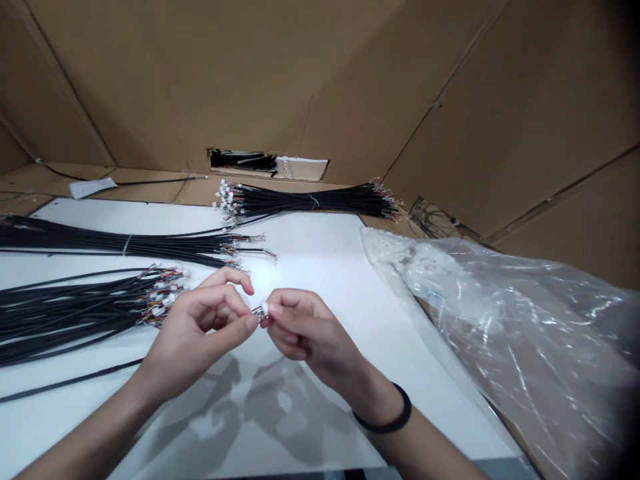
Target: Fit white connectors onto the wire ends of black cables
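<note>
Over the middle of the white desk (325, 257), the right hand (305, 325) pinches a white connector (265, 309); the left hand (195, 327), loosely curled, nips its thin wires (257, 312), mostly hidden by fingertips. A black cable (75, 381) near the desk's left edge disappears behind the left wrist.

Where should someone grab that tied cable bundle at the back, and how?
Probably around the middle of the bundle, beside the tie, from above and the near side. The tie gathers it there, the cardboard wall stands behind, and the ends carry white connectors on the left and splayed wires on the right.
</note>
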{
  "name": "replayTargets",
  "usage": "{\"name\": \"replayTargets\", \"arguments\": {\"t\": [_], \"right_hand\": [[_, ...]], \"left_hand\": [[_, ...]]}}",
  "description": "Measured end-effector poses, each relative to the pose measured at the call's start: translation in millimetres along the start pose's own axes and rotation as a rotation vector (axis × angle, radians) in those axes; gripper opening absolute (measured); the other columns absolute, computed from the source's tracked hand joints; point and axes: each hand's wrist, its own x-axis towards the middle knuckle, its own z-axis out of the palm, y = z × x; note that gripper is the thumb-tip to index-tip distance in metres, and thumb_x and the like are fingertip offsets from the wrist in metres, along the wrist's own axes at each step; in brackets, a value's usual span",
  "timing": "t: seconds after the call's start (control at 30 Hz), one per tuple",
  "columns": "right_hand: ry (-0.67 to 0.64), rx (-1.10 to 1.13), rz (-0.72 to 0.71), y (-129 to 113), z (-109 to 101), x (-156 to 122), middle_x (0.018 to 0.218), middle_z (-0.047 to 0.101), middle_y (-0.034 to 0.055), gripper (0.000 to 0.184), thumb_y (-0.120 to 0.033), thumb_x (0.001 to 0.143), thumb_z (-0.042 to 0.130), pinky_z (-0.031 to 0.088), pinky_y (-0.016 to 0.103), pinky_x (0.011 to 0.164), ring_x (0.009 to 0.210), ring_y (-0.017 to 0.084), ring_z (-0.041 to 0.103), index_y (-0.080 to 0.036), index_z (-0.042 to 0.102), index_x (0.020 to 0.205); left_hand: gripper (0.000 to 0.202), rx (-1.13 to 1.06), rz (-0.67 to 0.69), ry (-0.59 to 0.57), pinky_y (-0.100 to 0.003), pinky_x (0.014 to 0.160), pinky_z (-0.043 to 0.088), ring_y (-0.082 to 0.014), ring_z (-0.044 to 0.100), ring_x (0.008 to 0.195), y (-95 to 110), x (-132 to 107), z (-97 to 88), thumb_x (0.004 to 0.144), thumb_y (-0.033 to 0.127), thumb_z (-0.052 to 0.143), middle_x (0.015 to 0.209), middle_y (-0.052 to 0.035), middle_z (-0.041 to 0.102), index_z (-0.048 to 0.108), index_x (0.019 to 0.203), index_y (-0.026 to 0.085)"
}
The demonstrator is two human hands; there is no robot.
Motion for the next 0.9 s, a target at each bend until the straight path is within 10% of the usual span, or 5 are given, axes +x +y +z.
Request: {"name": "replayTargets", "arguments": {"t": [0.9], "right_hand": [[0.032, -0.456, -0.195, -3.9, 0.5, -3.2, 0.051, 0.037, -0.008, 0.025, -0.031, 0.09, 0.058, 0.02, 0.02, 0.041, 0.043, 0.004, 0.028, -0.014, 0.056, 0.073]], "left_hand": [[0.025, 0.008, -0.037, -0.03, -0.018, 0.046, 0.027, 0.0012, 0.035, 0.049, 4.2, 1.5, 1.4, 0.08, 0.027, 0.067, 0.096, 0.0009, 0.047, 0.058, 0.062, 0.014]]}}
